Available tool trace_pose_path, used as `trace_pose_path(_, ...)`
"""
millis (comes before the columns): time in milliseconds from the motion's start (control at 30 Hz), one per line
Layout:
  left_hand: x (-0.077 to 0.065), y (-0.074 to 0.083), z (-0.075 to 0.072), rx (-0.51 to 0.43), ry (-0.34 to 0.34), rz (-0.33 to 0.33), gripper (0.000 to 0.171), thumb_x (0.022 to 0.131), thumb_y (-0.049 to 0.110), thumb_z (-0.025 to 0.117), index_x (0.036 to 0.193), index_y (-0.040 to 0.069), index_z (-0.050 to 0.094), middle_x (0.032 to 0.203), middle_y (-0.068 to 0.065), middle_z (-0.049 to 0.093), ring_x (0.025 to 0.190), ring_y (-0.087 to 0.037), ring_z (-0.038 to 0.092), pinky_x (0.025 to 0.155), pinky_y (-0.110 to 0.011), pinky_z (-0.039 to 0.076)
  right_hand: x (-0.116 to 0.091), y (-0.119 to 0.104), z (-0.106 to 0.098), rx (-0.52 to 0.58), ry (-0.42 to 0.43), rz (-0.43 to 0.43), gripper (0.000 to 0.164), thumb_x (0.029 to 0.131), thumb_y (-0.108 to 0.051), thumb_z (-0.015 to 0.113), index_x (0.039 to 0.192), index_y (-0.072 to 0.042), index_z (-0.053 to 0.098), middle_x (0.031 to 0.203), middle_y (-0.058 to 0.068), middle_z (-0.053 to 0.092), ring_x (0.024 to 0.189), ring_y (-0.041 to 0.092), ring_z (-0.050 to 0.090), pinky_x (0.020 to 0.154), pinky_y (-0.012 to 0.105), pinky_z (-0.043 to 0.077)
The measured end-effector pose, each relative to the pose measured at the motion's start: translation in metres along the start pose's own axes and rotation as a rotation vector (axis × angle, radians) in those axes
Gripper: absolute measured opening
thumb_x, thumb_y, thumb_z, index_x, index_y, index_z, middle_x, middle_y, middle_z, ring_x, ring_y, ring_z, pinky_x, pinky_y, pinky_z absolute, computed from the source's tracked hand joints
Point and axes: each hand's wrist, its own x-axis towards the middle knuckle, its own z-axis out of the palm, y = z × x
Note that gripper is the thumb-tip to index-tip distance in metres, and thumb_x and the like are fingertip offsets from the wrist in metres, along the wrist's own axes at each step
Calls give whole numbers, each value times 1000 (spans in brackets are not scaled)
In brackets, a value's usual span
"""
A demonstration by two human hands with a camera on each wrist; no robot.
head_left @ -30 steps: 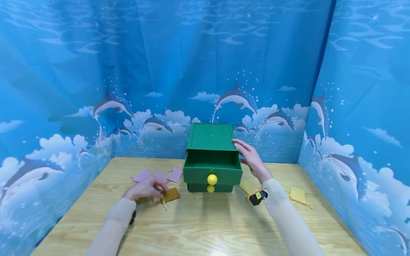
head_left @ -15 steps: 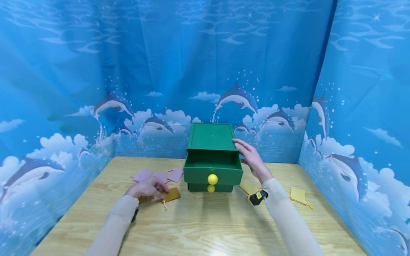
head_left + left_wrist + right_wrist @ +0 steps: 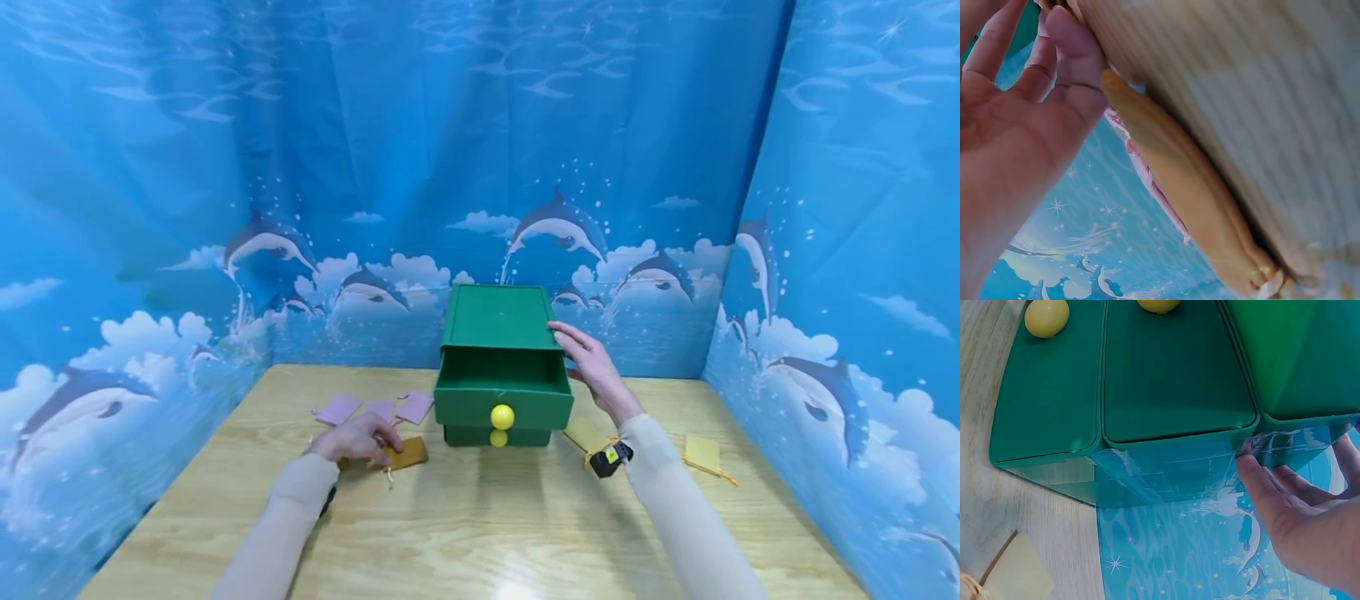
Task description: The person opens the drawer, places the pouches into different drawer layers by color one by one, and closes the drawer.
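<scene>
My left hand is low over the table's left side, thumb and fingers pinching the near-left edge of a flat orange-brown drawstring pouch. A second orange-brown pouch with a white cord lies below that hand in the left wrist view; in the head view the hand mostly covers it. A green drawer cabinet with yellow knobs stands at the centre, its top drawer pulled out. Against the cabinet's right side my right hand rests, fingers extended, fingertips at the top edge.
Several mauve drawstring pouches lie behind the left hand. One pale yellow pouch is beside the cabinet's right side, and another yellow pouch lies farther right. A blue dolphin-print curtain encloses the back and sides of the wooden table.
My left hand has shifted slightly right, closer in over the orange-brown pouch. The right hand stays on the cabinet. The head view has turned a little.
</scene>
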Motion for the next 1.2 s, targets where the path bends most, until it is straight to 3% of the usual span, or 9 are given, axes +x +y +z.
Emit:
trace_pose_path(433,1,4,2,8,52,-35,20,76,-5,76,96,1,74,92,-6,71,79,-15,54,70,-27,47,-2,-3,-1,-1,-12,-5,51,105,-38,45,152,-19,38,162,8,23,148,37,24,115,60,29)
trace_pose_path(767,1,2,5,6,99,2,18,75,-8,75,92,-2,74,88,-8,72,79,-13,59,70,-26,51,-2,-1,0,-2,-6,2,51,105,-36,43,153,-19,36,163,9,22,148,38,23,114,60,29)
trace_pose_path(967,0,2,0,10,159,42,15,79,-4,73,94,-1,74,92,-9,72,85,-15,63,74,-27,54,-1,-1,0,5,-9,1,51,105,-36,44,152,-19,37,163,9,22,148,38,24,114,61,29)
trace_pose_path(1200,-3,18,-12,-17,277,-8,16,86,1,70,99,9,73,100,-5,72,93,-17,65,82,-33,56,-1,-2,-1,-6,-7,7,50,105,-36,44,152,-19,38,163,8,23,148,37,24,114,60,29)
